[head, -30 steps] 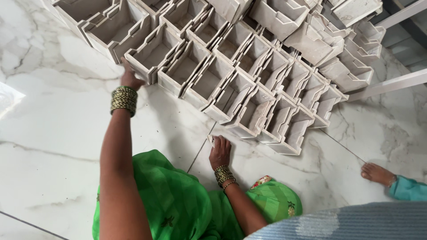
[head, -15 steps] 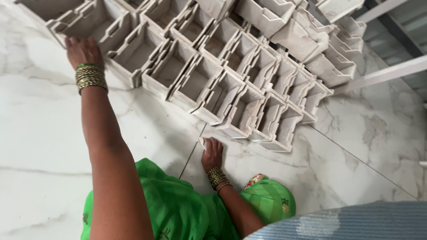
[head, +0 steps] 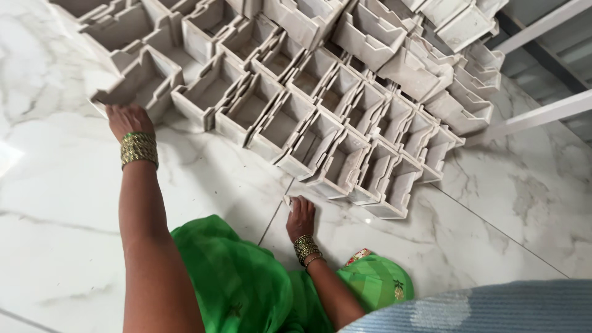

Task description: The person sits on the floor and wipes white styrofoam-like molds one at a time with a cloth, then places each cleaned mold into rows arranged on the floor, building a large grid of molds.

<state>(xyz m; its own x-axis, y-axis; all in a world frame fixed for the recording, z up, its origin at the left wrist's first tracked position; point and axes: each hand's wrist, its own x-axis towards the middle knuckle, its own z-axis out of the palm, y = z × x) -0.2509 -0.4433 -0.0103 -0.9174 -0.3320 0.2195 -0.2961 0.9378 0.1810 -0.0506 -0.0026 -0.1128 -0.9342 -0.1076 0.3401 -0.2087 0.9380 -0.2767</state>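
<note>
Here, in the head view, a white marble floor (head: 55, 185) with grey veins is seen from above, and a large cluster of grey moulded trays (head: 320, 123) is laid out on it in slanting rows, packed side by side and open upward. Further trays are heaped more loosely toward the upper right, beside a pale metal bar (head: 536, 117) that crosses the corner.

The left hand (head: 128, 119) is stretched far out to the nearest tray at the left end of the cluster, the end tray (head: 139, 83), and its fingers are laid against that tray's near edge. The fingers are bent over the rim, but whether the tray is truly gripped cannot be told from this angle. A stack of gold and green bangles (head: 139, 149) is worn at this wrist.

The right hand (head: 301, 216) is placed flat on the floor, palm down and fingers spread, just below the front row of trays. Nothing is held in it; its fingertips lie near the corner of the closest tray without clearly touching it. Gold bangles are worn on this wrist as well.

The two hands are kept well apart. Between the arms, bright green cloth (head: 240, 283) is draped over the person's lap, and a striped grey-blue fabric (head: 487, 308) fills the lower right corner.
</note>
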